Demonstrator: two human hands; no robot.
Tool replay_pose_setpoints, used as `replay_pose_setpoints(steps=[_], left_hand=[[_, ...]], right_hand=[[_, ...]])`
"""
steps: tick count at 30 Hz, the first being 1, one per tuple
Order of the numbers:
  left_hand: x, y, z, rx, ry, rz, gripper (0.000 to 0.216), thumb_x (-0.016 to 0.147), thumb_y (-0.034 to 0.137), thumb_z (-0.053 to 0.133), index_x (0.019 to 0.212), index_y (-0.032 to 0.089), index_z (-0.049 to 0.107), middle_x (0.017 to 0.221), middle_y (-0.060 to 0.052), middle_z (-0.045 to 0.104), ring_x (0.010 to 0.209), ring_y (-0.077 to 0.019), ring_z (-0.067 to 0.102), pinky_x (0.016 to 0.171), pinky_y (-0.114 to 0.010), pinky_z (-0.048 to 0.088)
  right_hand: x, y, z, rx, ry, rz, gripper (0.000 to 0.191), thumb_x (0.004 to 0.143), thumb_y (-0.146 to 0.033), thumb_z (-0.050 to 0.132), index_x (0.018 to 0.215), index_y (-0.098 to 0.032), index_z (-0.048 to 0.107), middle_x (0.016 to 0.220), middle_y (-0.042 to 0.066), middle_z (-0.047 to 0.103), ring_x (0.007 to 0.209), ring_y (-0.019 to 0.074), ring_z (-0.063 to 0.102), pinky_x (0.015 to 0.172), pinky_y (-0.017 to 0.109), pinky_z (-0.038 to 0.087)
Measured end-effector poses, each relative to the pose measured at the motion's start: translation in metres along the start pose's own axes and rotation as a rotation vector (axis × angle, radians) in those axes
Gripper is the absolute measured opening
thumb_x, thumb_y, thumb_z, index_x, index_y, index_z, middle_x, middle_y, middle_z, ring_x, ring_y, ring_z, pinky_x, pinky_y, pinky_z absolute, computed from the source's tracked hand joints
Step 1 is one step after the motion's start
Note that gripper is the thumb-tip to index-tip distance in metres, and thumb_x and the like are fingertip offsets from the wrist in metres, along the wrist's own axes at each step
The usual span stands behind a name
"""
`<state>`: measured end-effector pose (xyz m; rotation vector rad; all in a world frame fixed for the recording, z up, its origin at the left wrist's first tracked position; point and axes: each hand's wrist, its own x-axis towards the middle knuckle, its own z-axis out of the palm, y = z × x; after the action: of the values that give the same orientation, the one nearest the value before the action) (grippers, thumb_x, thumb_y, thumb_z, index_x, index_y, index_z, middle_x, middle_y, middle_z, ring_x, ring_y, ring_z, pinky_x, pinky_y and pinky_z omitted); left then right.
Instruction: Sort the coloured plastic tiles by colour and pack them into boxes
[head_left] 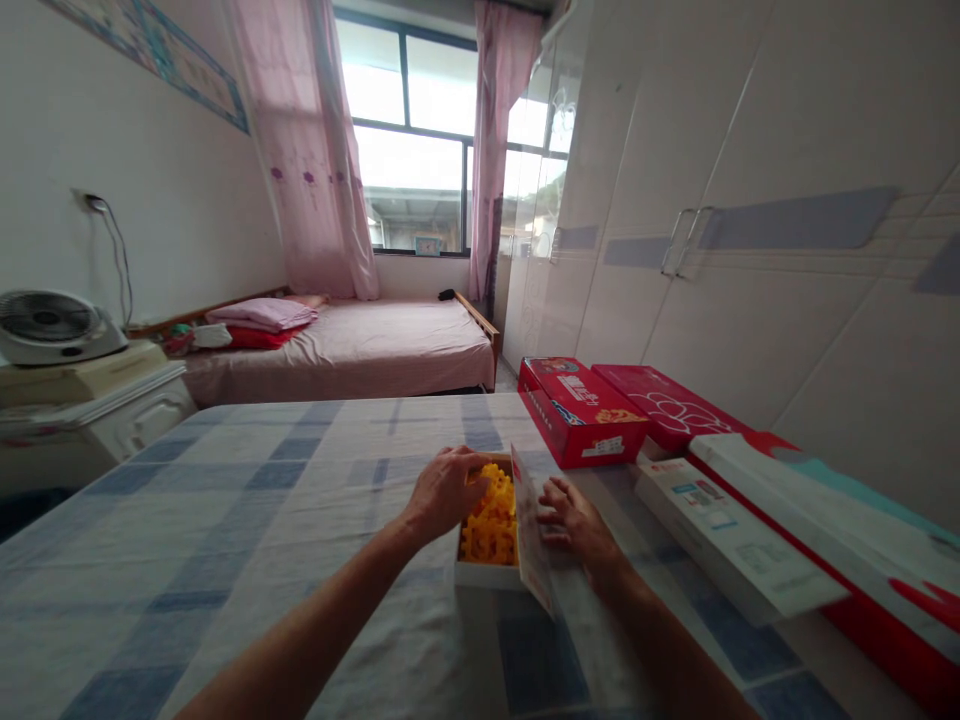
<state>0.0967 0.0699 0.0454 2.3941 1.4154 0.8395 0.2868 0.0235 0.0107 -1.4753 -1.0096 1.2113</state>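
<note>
A small white box (486,575) full of several orange-yellow pieces (493,520) lies open on the blue-checked tablecloth (225,540). My left hand (442,490) curls over the box's far left edge, fingers closed around pieces at the top. Its lid flap (534,545) stands up along the right side. My right hand (574,520) lies flat just behind that flap, fingers stretched out and touching it.
Two red boxes (581,410) (667,405) and long white and red boxes (731,545) lie along the table's right side by the wardrobe (750,200). A bed (360,345) stands behind the table, with a fan (49,325) on a cabinet at left.
</note>
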Motion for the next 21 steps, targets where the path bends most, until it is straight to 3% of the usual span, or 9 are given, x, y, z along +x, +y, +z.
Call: replay_pose_setpoints(steps=[3,7,13,15,21], left_hand=[[0.003,-0.001,0.004,-0.010,-0.048,0.017,0.030,0.074,0.021,0.053,0.100,0.021,0.069,0.100,-0.005,0.068,0.094,-0.0208,0.057,0.086,-0.033,0.043],[0.005,0.001,0.009,-0.115,0.042,-0.046,0.026,0.073,0.026,0.057,0.094,0.021,0.071,0.091,-0.005,0.068,0.084,-0.0187,0.060,0.080,-0.031,0.045],[0.006,-0.010,0.005,-0.685,0.207,-0.310,0.042,0.076,0.048,0.054,0.095,0.013,0.068,0.087,-0.007,0.071,0.076,-0.0173,0.064,0.069,-0.027,0.048],[0.003,-0.013,0.002,-0.619,0.227,-0.305,0.042,0.077,0.050,0.052,0.093,0.014,0.068,0.089,-0.007,0.071,0.080,-0.0181,0.064,0.071,-0.027,0.047],[-0.019,-0.006,0.004,0.024,0.068,-0.251,0.022,0.078,0.041,0.054,0.080,0.024,0.067,0.081,-0.002,0.066,0.078,-0.0178,0.061,0.069,-0.028,0.043]], right_hand=[[-0.004,-0.001,0.000,-0.090,-0.011,-0.045,0.067,0.076,-0.056,0.052,0.128,-0.017,0.036,0.124,0.014,0.047,0.102,0.0227,0.056,0.067,0.028,0.051],[-0.008,-0.002,0.002,-0.115,-0.016,-0.084,0.069,0.073,-0.055,0.055,0.128,-0.017,0.037,0.131,0.015,0.042,0.109,0.0246,0.052,0.073,0.029,0.051],[-0.007,-0.007,0.000,-0.060,-0.037,-0.040,0.060,0.076,-0.049,0.052,0.124,-0.015,0.038,0.125,0.016,0.045,0.108,0.0237,0.053,0.068,0.028,0.052],[-0.006,-0.006,0.000,-0.088,-0.039,-0.050,0.060,0.076,-0.048,0.051,0.124,-0.015,0.039,0.125,0.016,0.046,0.106,0.0236,0.054,0.067,0.029,0.052],[0.000,0.005,0.000,-0.163,-0.045,-0.146,0.058,0.076,-0.050,0.051,0.122,-0.016,0.042,0.125,0.014,0.047,0.105,0.0237,0.055,0.069,0.030,0.052]])
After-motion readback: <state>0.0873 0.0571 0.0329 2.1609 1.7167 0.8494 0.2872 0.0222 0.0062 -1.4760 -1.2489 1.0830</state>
